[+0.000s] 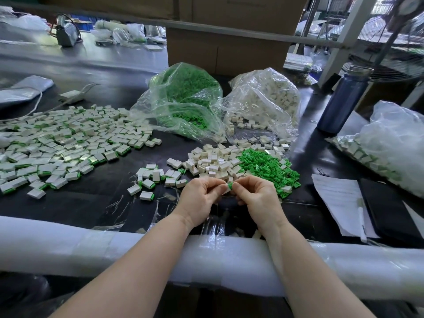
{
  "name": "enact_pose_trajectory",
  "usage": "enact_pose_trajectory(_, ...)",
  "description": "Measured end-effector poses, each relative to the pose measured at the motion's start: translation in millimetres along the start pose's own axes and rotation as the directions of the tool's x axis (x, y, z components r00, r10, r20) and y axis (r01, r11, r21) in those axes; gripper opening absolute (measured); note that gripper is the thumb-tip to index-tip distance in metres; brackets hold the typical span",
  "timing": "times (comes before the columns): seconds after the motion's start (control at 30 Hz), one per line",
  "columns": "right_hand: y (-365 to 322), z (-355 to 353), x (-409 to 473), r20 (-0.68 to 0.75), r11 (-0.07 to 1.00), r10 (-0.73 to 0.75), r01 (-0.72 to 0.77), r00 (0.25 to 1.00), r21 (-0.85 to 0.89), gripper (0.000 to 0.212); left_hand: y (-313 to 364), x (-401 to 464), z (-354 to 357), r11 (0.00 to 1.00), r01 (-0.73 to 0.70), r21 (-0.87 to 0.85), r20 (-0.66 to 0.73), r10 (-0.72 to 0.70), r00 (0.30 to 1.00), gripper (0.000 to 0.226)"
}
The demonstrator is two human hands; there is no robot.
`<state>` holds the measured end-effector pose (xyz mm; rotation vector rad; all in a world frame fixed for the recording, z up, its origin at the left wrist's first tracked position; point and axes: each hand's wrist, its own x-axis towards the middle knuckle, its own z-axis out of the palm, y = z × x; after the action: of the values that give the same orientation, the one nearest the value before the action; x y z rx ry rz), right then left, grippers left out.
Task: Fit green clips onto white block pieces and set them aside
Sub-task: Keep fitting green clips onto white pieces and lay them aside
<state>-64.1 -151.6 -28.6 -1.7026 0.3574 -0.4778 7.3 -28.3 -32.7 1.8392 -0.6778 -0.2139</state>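
My left hand (202,196) pinches a small white block (226,188) at the table's near middle. My right hand (257,193) pinches a green clip (230,185) against that block's end. Just behind my hands lie a heap of loose white blocks (213,161) and, to its right, a heap of loose green clips (268,168). A small group of fitted pieces (153,177) sits left of my hands. A wide spread of fitted pieces (64,143) covers the left of the black table (91,203).
Behind the heaps stand a clear bag of green clips (183,97) and a clear bag of white blocks (266,99). A blue bottle (341,99), another bag (390,143), papers with a pen (344,203) and a black folder (390,207) occupy the right. White foam padding (114,249) lines the near edge.
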Motion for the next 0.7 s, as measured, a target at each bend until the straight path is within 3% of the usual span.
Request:
enact_pose_trajectory(0.2, -1.0, 3.1, 0.6, 0.011, 0.996, -0.001, 0.002, 1.0, -0.084, 0.018, 1.3, -1.0, -0.2, 0.999, 0.006, 0.046, 0.012, -0.007, 1.0, 0.015)
enact_pose_trajectory(0.5, -3.8, 3.0, -0.2, 0.016, 0.999, -0.023, 0.023, 1.0, 0.027, 0.011, 7.3, -2.4, -1.1, 0.997, 0.054, -0.048, 0.024, -0.053, 0.998, 0.017)
enact_pose_trajectory(0.7, -5.3, 0.8, -3.6, 0.071, 0.998, -0.05, 0.047, 0.996, 0.05, 0.014, 9.7, -4.5, -1.3, 0.998, 0.056, -0.02, 0.014, -0.056, 0.998, 0.009)
